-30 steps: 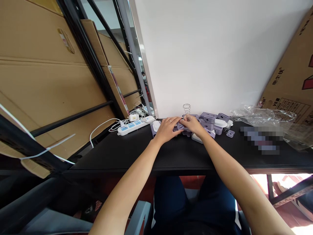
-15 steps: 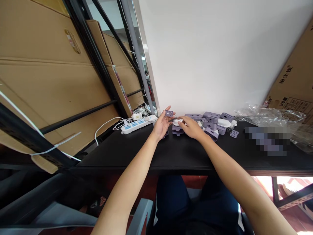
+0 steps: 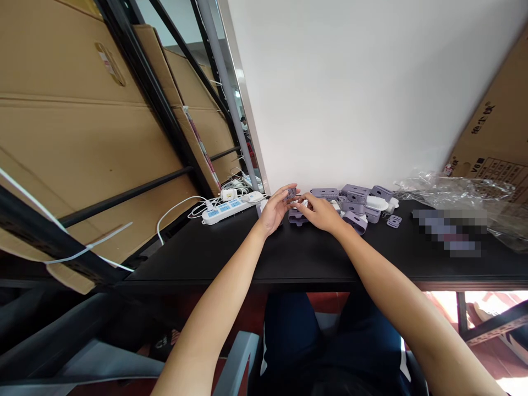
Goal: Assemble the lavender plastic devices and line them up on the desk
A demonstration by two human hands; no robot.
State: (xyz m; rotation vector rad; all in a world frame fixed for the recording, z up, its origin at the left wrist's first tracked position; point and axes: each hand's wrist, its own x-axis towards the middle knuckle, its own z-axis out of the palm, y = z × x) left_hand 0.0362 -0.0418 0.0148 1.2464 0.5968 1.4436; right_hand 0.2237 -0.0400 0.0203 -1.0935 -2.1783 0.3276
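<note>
My left hand is raised over the black table, its fingers closed around a small purple-grey plastic plate. Close beside it, my right hand has its fingertips pinched together near that plate; what they hold, if anything, is too small to make out. Under the hands sits a purple-grey plastic housing, partly covered by my right fingers. To the right lies a pile of purple-grey and white plastic parts. A loose flat plate rests on the table beside the pile.
A white power strip with cables lies at the left. Crumpled clear plastic wrap and a cardboard box are at the right. A white panel stands behind the table, and a black metal rack at the left.
My left hand has turned inward and its fingers have closed more around the plate. My right fingertips have come nearer to it. The view has shifted slightly.
</note>
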